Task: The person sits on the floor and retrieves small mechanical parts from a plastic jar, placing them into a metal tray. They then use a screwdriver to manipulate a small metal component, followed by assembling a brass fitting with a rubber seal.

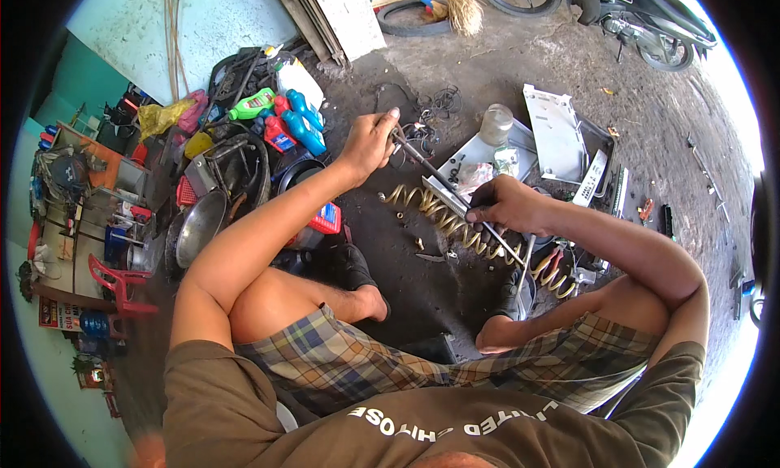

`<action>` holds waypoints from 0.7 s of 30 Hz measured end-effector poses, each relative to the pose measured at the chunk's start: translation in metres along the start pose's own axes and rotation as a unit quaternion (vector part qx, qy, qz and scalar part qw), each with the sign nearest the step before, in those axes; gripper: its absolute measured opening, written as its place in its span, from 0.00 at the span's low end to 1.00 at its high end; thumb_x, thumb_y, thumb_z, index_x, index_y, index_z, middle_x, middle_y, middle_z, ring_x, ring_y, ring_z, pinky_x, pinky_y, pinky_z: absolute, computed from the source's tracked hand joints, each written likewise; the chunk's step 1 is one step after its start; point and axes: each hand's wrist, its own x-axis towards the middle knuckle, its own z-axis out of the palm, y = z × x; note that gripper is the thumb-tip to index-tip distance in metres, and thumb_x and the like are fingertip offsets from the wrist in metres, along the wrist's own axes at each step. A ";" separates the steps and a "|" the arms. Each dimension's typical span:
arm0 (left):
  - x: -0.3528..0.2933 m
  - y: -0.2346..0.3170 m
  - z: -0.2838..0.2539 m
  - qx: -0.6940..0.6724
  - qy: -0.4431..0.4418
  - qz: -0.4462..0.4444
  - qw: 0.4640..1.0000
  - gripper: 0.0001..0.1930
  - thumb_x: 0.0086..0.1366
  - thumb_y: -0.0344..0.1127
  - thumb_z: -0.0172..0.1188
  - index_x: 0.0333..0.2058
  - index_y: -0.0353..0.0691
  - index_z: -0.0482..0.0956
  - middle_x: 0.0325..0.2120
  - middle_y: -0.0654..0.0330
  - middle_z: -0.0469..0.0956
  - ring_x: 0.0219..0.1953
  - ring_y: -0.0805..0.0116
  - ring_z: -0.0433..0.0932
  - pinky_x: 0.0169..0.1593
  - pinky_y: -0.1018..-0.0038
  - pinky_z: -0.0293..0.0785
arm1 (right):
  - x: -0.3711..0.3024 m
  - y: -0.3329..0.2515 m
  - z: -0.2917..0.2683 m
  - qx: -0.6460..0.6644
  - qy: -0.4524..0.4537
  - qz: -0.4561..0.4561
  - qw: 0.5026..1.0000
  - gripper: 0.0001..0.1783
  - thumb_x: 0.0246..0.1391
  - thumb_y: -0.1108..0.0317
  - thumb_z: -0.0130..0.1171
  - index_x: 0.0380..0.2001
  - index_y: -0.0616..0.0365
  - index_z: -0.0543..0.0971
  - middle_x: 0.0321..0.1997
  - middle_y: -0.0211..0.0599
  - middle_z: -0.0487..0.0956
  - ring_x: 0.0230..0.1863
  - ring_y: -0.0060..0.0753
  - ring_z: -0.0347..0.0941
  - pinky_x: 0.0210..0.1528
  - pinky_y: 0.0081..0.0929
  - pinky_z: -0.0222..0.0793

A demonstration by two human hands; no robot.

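A long metal rod [431, 170], dark along its upper stretch and thin and shiny towards its lower right end, slants across in front of me. My left hand [370, 145] is closed around its upper left end. Lower down, my right hand [510, 205] grips the middle of the rod, with the thin end sticking out beyond it. Just beneath the rod a yellowish coil spring [404, 196] lies on the dark ground, partly hidden by my right hand. Pliers with red handles [550, 261] rest near my right knee.
Grey metal panels [554, 135] and a glass jar [495, 125] stand beyond my right hand. Oil bottles [304, 129] and a metal bowl [201, 228] crowd the left. A broom [459, 10], a tyre [414, 19] and a motorcycle [642, 21] are at the far side.
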 end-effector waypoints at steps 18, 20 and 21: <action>0.001 0.001 0.002 -0.215 -0.044 -0.040 0.975 0.19 0.82 0.47 0.47 0.38 0.40 0.76 0.15 0.73 0.52 0.17 0.80 0.51 0.19 0.77 0.46 | 0.006 -0.012 0.016 0.067 0.135 0.013 0.988 0.24 0.65 0.54 0.69 0.43 0.71 0.84 0.31 0.40 0.83 0.32 0.27 0.76 0.38 0.38 0.74; -0.004 0.005 0.018 -0.228 -0.058 -0.041 0.971 0.17 0.83 0.47 0.46 0.40 0.41 0.76 0.15 0.73 0.53 0.17 0.80 0.51 0.20 0.78 0.46 | 0.015 -0.018 0.015 0.159 0.174 -0.010 0.972 0.19 0.68 0.53 0.68 0.34 0.58 0.81 0.19 0.22 0.71 0.18 0.17 0.64 0.19 0.27 0.57; -0.007 0.007 0.027 -0.235 -0.065 -0.042 0.969 0.17 0.83 0.47 0.46 0.41 0.42 0.76 0.16 0.73 0.53 0.17 0.80 0.51 0.20 0.78 0.47 | 0.021 -0.024 0.014 0.170 0.202 -0.006 0.965 0.19 0.68 0.52 0.68 0.35 0.58 0.81 0.19 0.22 0.72 0.16 0.15 0.62 0.17 0.25 0.53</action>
